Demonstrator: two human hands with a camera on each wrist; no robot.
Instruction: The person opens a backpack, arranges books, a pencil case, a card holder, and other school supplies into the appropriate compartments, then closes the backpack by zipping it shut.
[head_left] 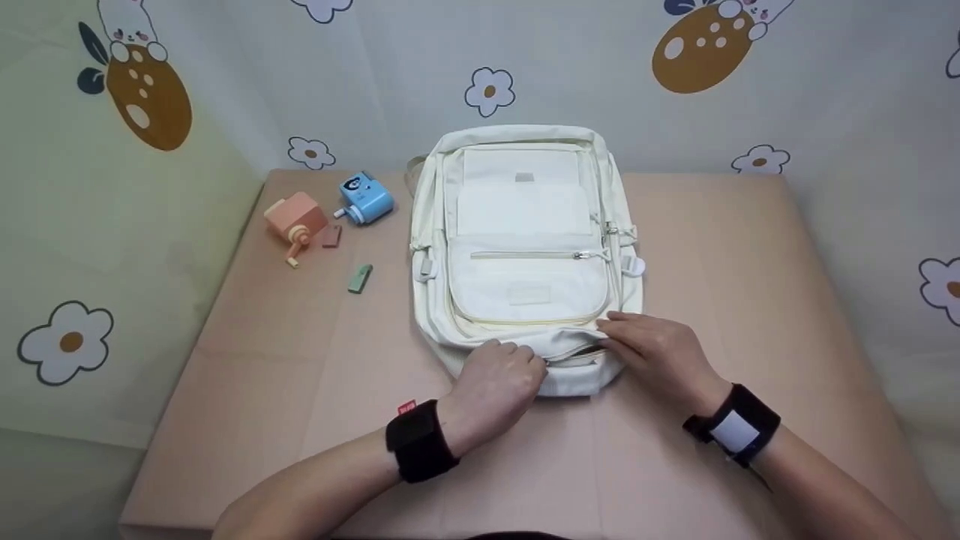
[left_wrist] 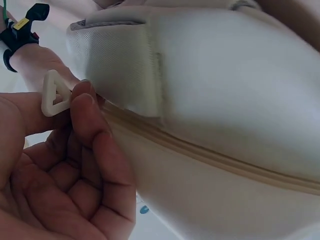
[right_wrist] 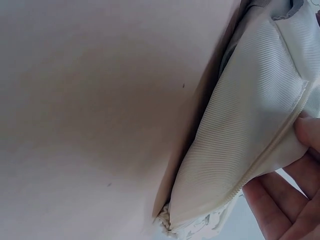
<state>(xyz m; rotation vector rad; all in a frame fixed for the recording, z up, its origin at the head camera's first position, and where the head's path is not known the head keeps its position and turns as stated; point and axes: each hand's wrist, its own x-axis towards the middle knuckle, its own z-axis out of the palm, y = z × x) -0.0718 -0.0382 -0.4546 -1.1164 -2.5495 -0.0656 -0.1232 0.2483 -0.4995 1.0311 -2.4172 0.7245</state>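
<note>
A cream backpack lies flat on the table, front side up. At its lower edge my left hand has its fingers curled; in the left wrist view, the left hand pinches a zipper pull with a white triangular loop. A closed stretch of zipper runs away from those fingertips. My right hand is at the bag's lower right corner, beside a dark gap in the zipper. In the right wrist view, the right hand grips the fabric along the zipper, thumb on one side, fingers on the other.
On the table, left of the bag, stand a pink sharpener-like device with a crank and a blue one. Near them lie a small pink block and a green piece. A patterned curtain hangs behind.
</note>
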